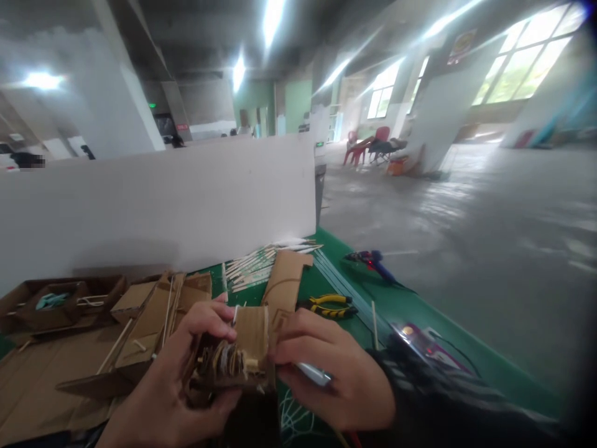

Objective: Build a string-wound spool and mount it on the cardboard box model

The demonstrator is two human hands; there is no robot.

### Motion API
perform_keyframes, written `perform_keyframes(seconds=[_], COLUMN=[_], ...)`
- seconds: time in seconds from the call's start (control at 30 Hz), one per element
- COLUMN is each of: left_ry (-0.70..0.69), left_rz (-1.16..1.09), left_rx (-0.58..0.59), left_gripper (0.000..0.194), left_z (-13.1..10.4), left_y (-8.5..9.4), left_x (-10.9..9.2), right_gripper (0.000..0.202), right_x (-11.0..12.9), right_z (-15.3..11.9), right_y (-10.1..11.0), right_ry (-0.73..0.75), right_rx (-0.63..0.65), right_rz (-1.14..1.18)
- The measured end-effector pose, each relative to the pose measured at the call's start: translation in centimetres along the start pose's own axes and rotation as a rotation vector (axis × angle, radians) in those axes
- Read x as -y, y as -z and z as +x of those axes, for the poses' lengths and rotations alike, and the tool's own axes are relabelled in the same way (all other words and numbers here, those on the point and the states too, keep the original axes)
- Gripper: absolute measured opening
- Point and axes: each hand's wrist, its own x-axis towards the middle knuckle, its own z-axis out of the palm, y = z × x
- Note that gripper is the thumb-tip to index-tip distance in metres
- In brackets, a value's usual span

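Observation:
In front of me is a small cardboard box-like model (252, 325), with a stack of ragged cardboard discs (226, 362) and a short wooden stub on its near side. My left hand (186, 361) grips the model from the left, thumb below and fingers on top. My right hand (329, 367) is closed at the model's right side, fingertips touching or very near its edge. A slim silver tool (315, 374) pokes out from under the right fingers; its tip is hidden and its kind is unclear.
Yellow-and-black pliers (331, 306), a flat cardboard piece (285, 277) and several thin sticks (249, 267) lie beyond my hands. A blue glue gun (373, 264) rests on the green tabletop (433, 330). Cardboard structures (135, 317) fill the left; a white panel (186, 205) stands behind.

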Motion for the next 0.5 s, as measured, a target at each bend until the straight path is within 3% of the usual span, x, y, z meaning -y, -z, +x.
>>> perform_keyframes(seconds=[0.5], left_ry=[0.055], left_rz=[-0.008], left_rx=[0.037], left_gripper=[0.059], left_z=[-0.2], left_y=[0.2], left_x=[0.7], right_gripper=[0.015], right_x=[-2.2], right_z=[2.0], right_y=[0.7], right_ry=[0.176], right_rx=[0.239], right_rz=[-0.015])
